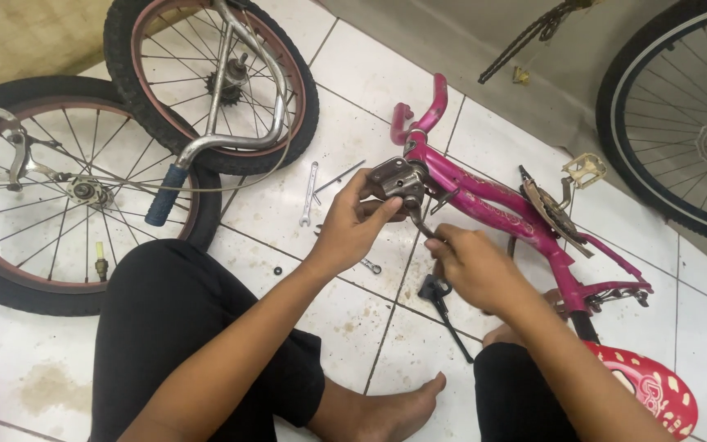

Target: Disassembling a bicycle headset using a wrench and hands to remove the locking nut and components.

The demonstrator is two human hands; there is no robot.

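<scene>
Metal bracket (397, 180) on pink bike frame (493, 205) is gripped by left hand (353, 225); right hand (472, 266) is clamped on a thin tool (421, 223) just below. Rigid, heavy, greasy; best held at the bracket.

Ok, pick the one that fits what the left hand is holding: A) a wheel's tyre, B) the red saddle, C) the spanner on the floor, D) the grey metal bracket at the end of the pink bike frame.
D: the left hand grips the grey metal bracket on the pink frame, while the spanner lies untouched on the tiles.
</scene>
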